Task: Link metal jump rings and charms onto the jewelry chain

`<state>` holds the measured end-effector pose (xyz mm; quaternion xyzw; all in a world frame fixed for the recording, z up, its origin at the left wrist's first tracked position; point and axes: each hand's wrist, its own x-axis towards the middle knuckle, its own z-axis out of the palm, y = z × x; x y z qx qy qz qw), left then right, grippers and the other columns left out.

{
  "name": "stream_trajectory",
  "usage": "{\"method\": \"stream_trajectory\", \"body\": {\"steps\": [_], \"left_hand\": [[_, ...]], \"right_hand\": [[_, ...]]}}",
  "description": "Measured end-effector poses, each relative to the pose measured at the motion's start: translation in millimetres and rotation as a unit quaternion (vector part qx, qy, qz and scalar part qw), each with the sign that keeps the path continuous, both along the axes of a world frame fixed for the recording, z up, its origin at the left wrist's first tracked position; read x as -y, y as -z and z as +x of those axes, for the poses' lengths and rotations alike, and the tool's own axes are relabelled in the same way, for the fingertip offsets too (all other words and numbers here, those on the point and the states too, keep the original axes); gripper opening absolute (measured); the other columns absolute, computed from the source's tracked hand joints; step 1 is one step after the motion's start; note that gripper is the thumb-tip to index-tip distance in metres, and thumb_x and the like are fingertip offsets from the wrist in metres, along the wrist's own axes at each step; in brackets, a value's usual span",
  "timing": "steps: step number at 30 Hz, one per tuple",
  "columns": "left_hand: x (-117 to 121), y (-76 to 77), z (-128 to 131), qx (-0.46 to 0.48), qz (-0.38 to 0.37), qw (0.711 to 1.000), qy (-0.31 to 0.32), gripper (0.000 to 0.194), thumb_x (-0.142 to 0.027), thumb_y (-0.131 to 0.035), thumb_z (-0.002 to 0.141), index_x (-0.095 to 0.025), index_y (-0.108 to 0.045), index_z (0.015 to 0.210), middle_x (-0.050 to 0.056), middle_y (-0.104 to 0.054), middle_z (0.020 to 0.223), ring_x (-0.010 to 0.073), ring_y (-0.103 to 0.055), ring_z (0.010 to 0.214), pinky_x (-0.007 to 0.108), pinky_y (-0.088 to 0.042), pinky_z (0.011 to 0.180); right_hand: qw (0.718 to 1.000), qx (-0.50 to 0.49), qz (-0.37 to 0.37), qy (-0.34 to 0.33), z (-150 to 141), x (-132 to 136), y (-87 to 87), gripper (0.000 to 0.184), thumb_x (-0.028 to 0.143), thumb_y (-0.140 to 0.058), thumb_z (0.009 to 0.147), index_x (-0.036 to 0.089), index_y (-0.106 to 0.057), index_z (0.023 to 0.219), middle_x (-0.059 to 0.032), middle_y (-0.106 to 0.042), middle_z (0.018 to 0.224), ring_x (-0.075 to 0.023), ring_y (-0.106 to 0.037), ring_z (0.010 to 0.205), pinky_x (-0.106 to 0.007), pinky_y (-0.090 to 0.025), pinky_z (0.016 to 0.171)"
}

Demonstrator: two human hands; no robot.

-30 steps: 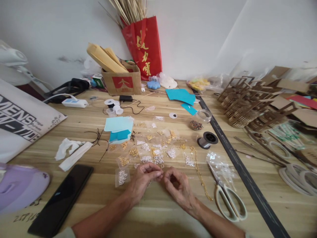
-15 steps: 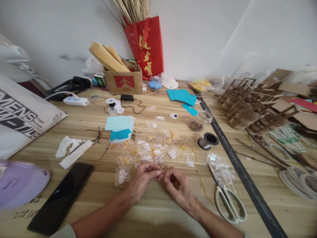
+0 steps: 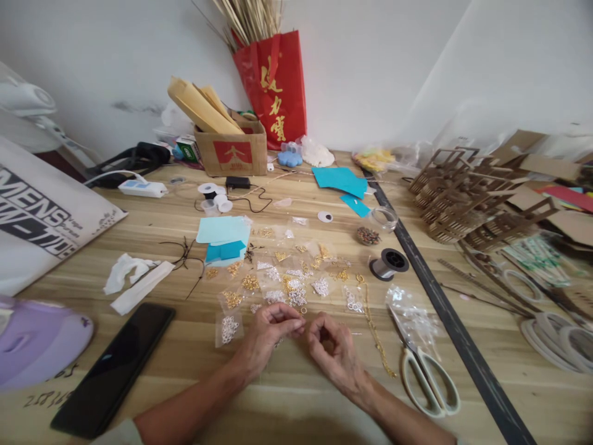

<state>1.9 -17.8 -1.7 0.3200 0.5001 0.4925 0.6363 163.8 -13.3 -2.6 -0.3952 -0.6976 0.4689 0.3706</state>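
Wooden tabletop point(image 3: 296, 402) lies under us; a knuckle nudging the packets point(image 3: 321, 286) just beyond our fingers could scatter them. Our left hand point(image 3: 262, 340) curls, fingertips nearly closed; our right hand point(image 3: 340, 355) bends similarly beside it. Loose pinching could drop anything tiny; we cannot tell what either grasps.

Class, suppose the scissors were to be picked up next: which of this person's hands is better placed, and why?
Probably the right hand: the scissors lie on its side, just beyond the gold chain. The left hand is farther away.
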Motion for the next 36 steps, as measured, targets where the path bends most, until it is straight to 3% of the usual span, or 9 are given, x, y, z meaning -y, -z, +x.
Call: {"method": "stream_trajectory", "body": {"steps": [7, 16, 22, 26, 31, 36], "left_hand": [[0.7, 3.4, -0.2, -0.022, -0.002, 1.0, -0.001, 0.012, -0.022, -0.079, 0.062, -0.015, -0.07, 0.066, 0.001, -0.07, 0.063, 0.0145, -0.062, 0.064, 0.025, -0.047, 0.065], [0.7, 1.5, -1.4, -0.034, -0.001, 0.999, 0.008, 0.016, -0.026, -0.078, 0.062, -0.015, -0.071, 0.072, 0.003, -0.071, 0.069, 0.0165, -0.065, 0.068, 0.027, -0.051, 0.069], [-1.1, 3.7, -5.1, -0.14, 0.069, 0.987, 0.031, 0.01, -0.025, -0.07, 0.072, -0.016, -0.07, 0.075, 0.003, -0.07, 0.072, 0.0165, -0.063, 0.069, 0.027, -0.049, 0.066], [-2.9, 0.2, -10.9, -0.251, 0.151, 0.952, 0.084, 0.007, -0.017, -0.063, 0.077, -0.016, -0.07, 0.075, 0.004, -0.07, 0.077, 0.0176, -0.062, 0.074, 0.028, -0.048, 0.071], [-6.9, 0.2, -20.7, -0.389, 0.259, 0.874, 0.133, 0.014, -0.009, -0.059, 0.08, -0.017, -0.069, 0.075, 0.005, -0.067, 0.077, 0.019, -0.06, 0.079, 0.03, -0.046, 0.074], [-9.1, 5.7, -25.4, -0.465, 0.298, 0.817, 0.166, 0.016, -0.005, -0.06, 0.08, -0.017, -0.069, 0.075, 0.005, -0.065, 0.078, 0.0201, -0.058, 0.081, 0.031, -0.044, 0.075]], "right_hand": [[0.997, -0.013, -0.074, 0.018, -2.1, 1.1, -0.9, 0.016, 0.025, -0.051, 0.081, 0.019, -0.048, 0.067, 0.0046, -0.045, 0.055, -0.0095, -0.039, 0.048, -0.021, -0.03, 0.046], [0.987, -0.052, -0.146, 0.052, 2.7, -6.2, 4.2, 0.019, 0.032, -0.057, 0.08, 0.019, -0.05, 0.067, 0.0031, -0.051, 0.055, -0.0113, -0.043, 0.05, -0.023, -0.033, 0.049], [0.976, -0.093, -0.178, 0.08, 4.4, -15.6, 6.3, 0.018, 0.031, -0.06, 0.077, 0.019, -0.053, 0.066, 0.0028, -0.054, 0.053, -0.0121, -0.049, 0.051, -0.024, -0.039, 0.054], [0.974, -0.106, -0.183, 0.075, 4.2, -16.7, 5.4, 0.017, 0.03, -0.061, 0.075, 0.019, -0.053, 0.065, 0.0032, -0.054, 0.052, -0.0118, -0.049, 0.05, -0.024, -0.04, 0.053], [0.973, -0.116, -0.189, 0.064, 4.4, -16.3, 8.0, 0.016, 0.029, -0.061, 0.076, 0.018, -0.053, 0.065, 0.0039, -0.054, 0.049, -0.0106, -0.049, 0.047, -0.022, -0.04, 0.05], [0.972, -0.075, -0.22, 0.029, 5.0, -17.8, 7.3, 0.02, 0.032, -0.063, 0.075, 0.018, -0.052, 0.067, 0.0049, -0.053, 0.049, -0.0085, -0.045, 0.041, -0.02, -0.036, 0.042]]}}
